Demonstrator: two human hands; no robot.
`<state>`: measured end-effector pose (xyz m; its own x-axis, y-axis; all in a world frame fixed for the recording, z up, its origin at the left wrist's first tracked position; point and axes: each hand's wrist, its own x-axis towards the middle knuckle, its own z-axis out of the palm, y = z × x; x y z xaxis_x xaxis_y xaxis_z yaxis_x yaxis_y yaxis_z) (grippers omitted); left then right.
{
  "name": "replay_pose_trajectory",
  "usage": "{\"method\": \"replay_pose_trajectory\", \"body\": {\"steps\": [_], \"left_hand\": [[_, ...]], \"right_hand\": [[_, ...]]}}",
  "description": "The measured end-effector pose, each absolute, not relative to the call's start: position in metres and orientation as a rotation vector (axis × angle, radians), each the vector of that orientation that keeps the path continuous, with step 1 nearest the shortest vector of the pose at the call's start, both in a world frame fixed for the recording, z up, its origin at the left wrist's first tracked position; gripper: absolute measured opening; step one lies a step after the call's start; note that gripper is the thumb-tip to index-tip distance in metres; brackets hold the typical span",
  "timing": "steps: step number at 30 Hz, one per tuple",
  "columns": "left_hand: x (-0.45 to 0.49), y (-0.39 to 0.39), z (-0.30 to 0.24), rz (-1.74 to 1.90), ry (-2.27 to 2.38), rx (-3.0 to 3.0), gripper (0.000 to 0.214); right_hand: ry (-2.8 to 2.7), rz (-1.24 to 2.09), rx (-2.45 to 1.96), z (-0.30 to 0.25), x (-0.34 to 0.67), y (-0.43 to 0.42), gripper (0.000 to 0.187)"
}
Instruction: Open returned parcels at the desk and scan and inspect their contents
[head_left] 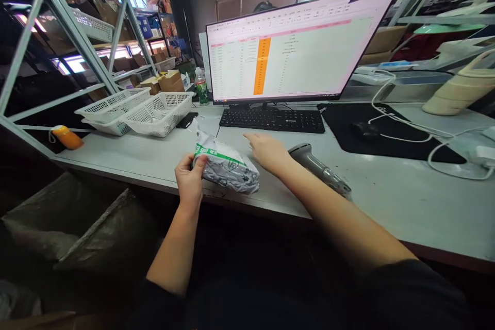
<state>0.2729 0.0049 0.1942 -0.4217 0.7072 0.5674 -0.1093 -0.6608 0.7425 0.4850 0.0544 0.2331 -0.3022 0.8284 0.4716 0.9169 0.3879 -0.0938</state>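
Observation:
My left hand [188,175] is closed on the left end of a crumpled plastic mailing bag [228,167], its thumb pressed on the near face. The parcel is white and grey with a green printed band, and I hold it over the front edge of the desk. Just beyond its right end, my right hand [268,152] is over the desk with fingers stretched out, nothing seen in them. Some of those fingers are hidden. A black keyboard [270,119] lies beyond this hand. Beside my right forearm rests a grey handheld barcode scanner [319,165], partly covered by the arm.
A large monitor [309,56] with a spreadsheet stands behind the keyboard. White perforated baskets [162,113], a phone [187,120] and a green bottle [201,86] are at left. A mouse [365,130] and cables lie on a black mat [348,142]. Plastic-lined bins [93,232] stand below.

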Motion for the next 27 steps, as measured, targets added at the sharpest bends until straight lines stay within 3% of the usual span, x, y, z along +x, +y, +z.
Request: {"method": "replay_pose_trajectory", "body": {"steps": [5,10,14,18,22,27], "left_hand": [[0.277,0.001,0.198,2.033,0.865,1.405,0.042],[0.278,-0.001,0.204,1.998,0.988,1.714,0.042],[0.274,0.0,0.211,1.985,1.031,1.869,0.048],[0.274,-0.001,0.219,2.035,0.999,1.908,0.051],[0.278,-0.005,0.21,2.218,0.852,1.911,0.044],[0.281,-0.002,0.178,2.399,0.797,1.904,0.036]], "right_hand": [[-2.35,-0.091,-0.738,0.27,0.449,0.002,0.043],[-2.575,-0.198,-0.904,0.297,0.433,-0.012,0.045],[-2.629,-0.348,-1.045,0.309,0.425,-0.017,0.024],[-2.502,-0.423,-1.013,0.312,0.423,-0.011,0.027],[-2.184,-0.253,-1.116,0.308,0.443,0.024,0.028],[-1.948,0.217,-1.052,0.286,0.462,0.051,0.023]]}}
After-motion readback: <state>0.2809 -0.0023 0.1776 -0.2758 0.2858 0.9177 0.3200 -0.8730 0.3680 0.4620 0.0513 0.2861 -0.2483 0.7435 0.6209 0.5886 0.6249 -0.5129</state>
